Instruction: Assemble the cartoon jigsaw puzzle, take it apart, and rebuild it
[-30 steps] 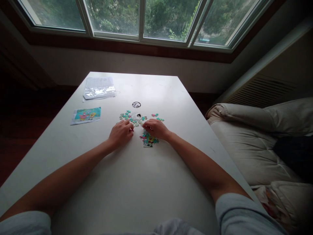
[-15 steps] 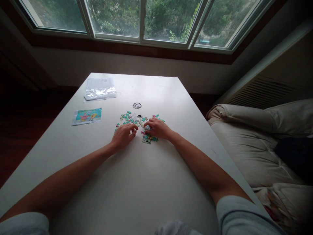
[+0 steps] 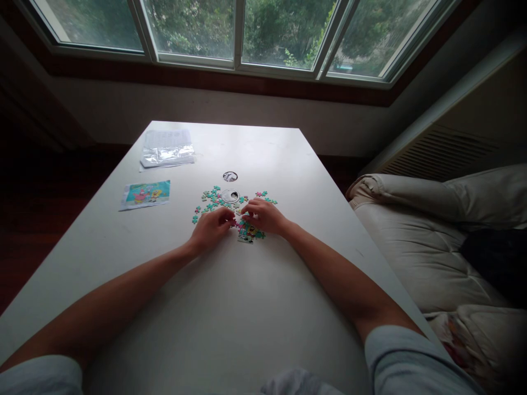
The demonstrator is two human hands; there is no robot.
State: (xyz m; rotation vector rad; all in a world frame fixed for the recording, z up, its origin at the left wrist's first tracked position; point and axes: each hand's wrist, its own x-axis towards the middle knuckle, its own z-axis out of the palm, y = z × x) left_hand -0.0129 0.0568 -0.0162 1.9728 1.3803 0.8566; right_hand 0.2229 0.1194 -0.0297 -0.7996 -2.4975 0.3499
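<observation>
On the white table, my left hand (image 3: 209, 228) pinches a small pinkish-red jigsaw piece (image 3: 233, 223) at the left edge of a joined puzzle section (image 3: 248, 234). That section shows a yellow cartoon figure on teal. My right hand (image 3: 265, 216) lies over its upper right part with the fingers curled onto it, hiding some of the picture. Loose teal and pink puzzle pieces (image 3: 213, 196) are scattered just beyond both hands. Among them is a round white object (image 3: 227, 196) with a dark spot, and a small round picture (image 3: 230, 176) lies farther back.
A picture sheet (image 3: 147, 192) with cartoon figures lies to the left on the table (image 3: 230, 307). Behind it is a clear plastic bag (image 3: 168, 149) with paper. A pale padded sofa (image 3: 407, 241) runs along the right side, and windows (image 3: 197, 27) face the table.
My left hand has moved right, bringing the pinkish piece up against the joined section. The section has turned and shifted slightly under my right hand, which stays nearly in place.
</observation>
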